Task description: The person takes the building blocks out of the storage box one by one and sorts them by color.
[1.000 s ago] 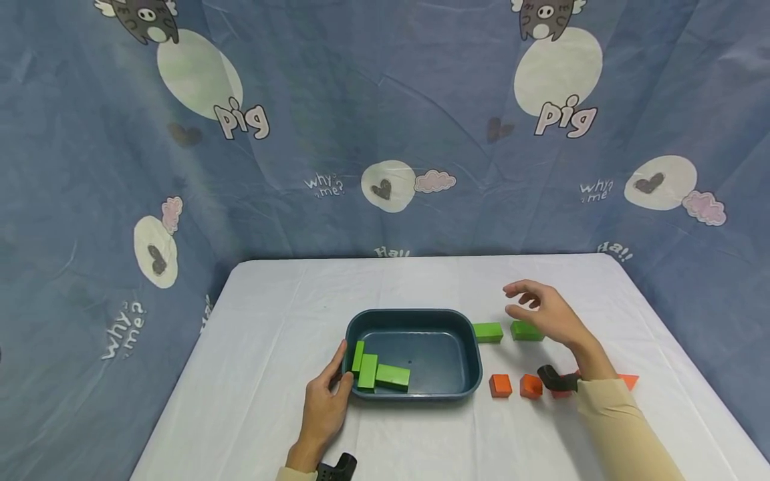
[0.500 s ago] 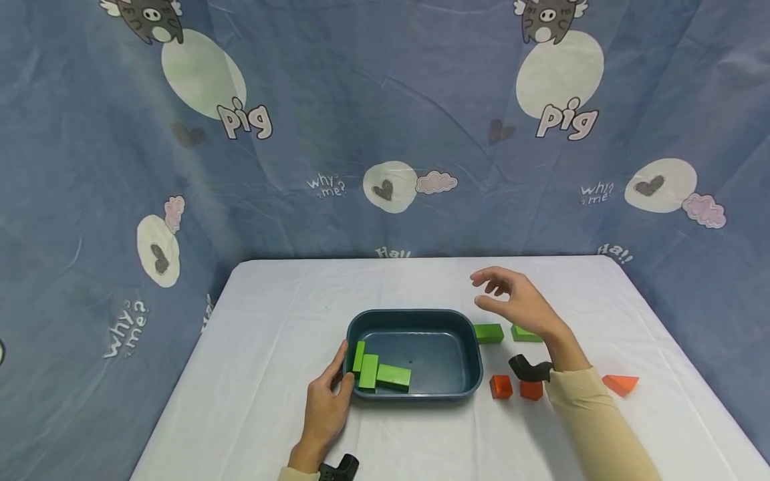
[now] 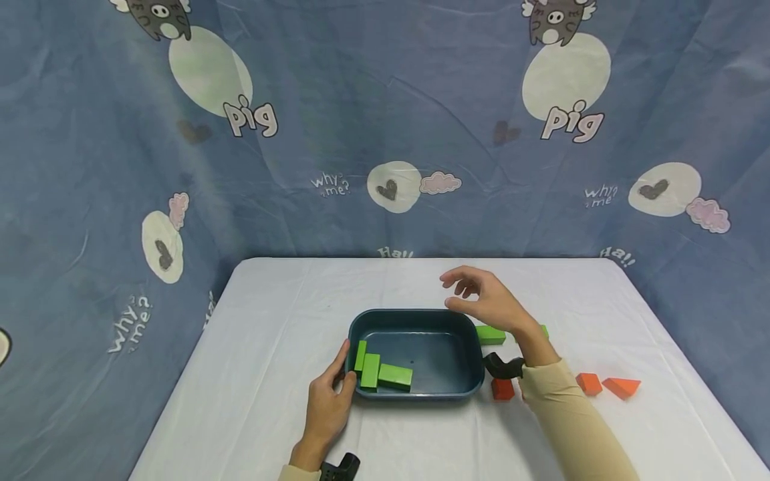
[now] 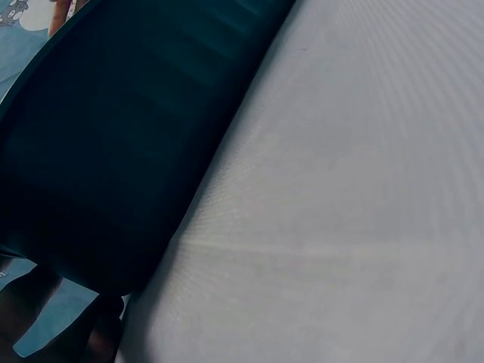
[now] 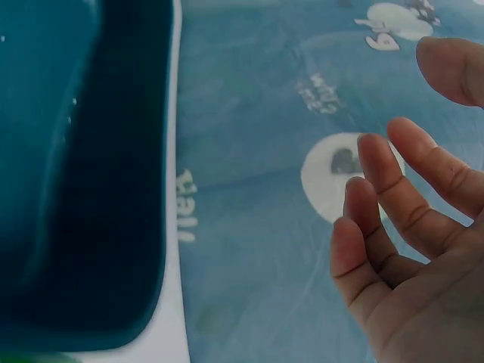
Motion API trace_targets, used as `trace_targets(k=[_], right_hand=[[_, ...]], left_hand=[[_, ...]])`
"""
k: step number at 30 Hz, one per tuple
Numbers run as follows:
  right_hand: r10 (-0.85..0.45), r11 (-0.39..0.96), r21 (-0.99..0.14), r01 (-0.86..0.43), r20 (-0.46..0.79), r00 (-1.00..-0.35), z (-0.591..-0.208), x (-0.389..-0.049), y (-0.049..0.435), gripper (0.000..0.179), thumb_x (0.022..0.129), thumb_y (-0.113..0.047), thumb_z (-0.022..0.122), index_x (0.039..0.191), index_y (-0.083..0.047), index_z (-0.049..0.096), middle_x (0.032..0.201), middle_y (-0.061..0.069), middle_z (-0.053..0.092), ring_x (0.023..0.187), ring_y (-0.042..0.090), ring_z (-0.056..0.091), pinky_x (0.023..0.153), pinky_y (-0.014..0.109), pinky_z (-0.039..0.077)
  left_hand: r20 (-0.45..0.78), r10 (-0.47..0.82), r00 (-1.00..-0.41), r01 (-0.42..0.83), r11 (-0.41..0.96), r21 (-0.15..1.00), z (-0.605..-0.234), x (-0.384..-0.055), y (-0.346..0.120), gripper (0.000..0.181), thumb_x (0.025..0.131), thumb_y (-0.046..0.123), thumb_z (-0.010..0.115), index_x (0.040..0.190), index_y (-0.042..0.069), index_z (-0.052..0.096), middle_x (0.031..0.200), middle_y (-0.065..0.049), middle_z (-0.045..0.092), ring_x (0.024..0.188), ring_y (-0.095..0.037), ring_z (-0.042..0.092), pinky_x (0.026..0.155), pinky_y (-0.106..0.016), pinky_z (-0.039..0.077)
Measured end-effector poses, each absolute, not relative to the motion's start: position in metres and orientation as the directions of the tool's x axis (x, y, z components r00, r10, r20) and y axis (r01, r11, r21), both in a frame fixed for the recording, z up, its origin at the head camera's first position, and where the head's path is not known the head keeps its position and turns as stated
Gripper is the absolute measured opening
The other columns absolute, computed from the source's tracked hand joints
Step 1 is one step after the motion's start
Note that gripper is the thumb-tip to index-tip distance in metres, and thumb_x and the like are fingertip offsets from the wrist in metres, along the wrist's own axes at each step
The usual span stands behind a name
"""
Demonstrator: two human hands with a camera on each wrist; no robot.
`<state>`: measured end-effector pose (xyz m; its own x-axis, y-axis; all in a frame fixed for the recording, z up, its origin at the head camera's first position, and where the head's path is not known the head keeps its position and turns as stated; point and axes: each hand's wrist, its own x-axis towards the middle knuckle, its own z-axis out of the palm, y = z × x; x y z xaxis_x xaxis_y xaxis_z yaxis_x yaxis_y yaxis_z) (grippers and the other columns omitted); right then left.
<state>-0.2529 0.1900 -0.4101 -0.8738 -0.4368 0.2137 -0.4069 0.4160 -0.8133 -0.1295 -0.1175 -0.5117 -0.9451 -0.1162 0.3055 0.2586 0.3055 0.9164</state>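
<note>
A dark blue tray (image 3: 445, 394) stands on the table with three green blocks (image 3: 394, 377) in its left end. My left hand (image 3: 327, 404) touches the tray's left end from outside, thumb by the near corner and straight fingers along the wall. Fingertips meet that wall in the left wrist view too. Above the tray's far right corner hovers my right hand (image 3: 490, 300), its fingers loosely bent and apart. Nothing lies between these fingers in the right wrist view, where the tray wall (image 5: 128, 174) runs beside the hand.
Right of the tray lies a green block (image 3: 490, 335); another is mostly hidden behind the right wrist. A red cube (image 3: 502, 389), an orange block (image 3: 589, 384) and an orange wedge (image 3: 622, 387) lie nearer. The right sleeve (image 3: 571, 421) covers part of this row.
My right hand has moved left, from over the right-hand green block to the tray's far right corner. The left hand and the tray hold their place.
</note>
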Motion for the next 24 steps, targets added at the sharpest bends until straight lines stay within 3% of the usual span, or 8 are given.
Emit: trace_targets(k=[9,17,24], right_hand=[[-0.500,0.377,-0.822,-0.426,0.207,-0.841,-0.425,-0.258,0.165,0.031,0.088,-0.012,0.078,0.118,-0.012,0.071,0.105,-0.001,0.069,0.090,0.020,0.064,0.081,0.038,0.056],[-0.560,0.323,-0.868,-0.377,0.146,-0.816,-0.441,-0.254,0.146,0.028,0.091,-0.013,0.076,0.119,-0.011,0.070,0.109,0.015,0.068,0.088,0.023,0.066,0.078,0.040,0.057],[-0.591,0.284,-0.886,-0.366,0.139,-0.794,-0.451,-0.252,0.134,0.024,0.091,-0.008,0.075,0.115,-0.007,0.071,0.102,0.010,0.069,0.084,0.026,0.064,0.073,0.037,0.056]], left_hand=[[0.297,-0.105,-0.949,0.256,0.294,0.921,-0.512,-0.130,-0.118,0.051,0.093,-0.010,0.063,0.143,-0.006,0.054,0.144,-0.018,0.055,0.130,-0.029,0.055,0.099,-0.008,0.041],[0.296,-0.112,-0.949,0.254,0.287,0.924,-0.511,-0.129,-0.118,0.051,0.093,-0.011,0.063,0.143,-0.005,0.054,0.144,-0.017,0.055,0.131,-0.029,0.054,0.100,-0.009,0.041],[0.287,-0.111,-0.952,0.247,0.282,0.927,-0.509,-0.129,-0.119,0.052,0.093,-0.012,0.062,0.144,-0.005,0.054,0.144,-0.017,0.054,0.131,-0.028,0.053,0.100,-0.008,0.040]])
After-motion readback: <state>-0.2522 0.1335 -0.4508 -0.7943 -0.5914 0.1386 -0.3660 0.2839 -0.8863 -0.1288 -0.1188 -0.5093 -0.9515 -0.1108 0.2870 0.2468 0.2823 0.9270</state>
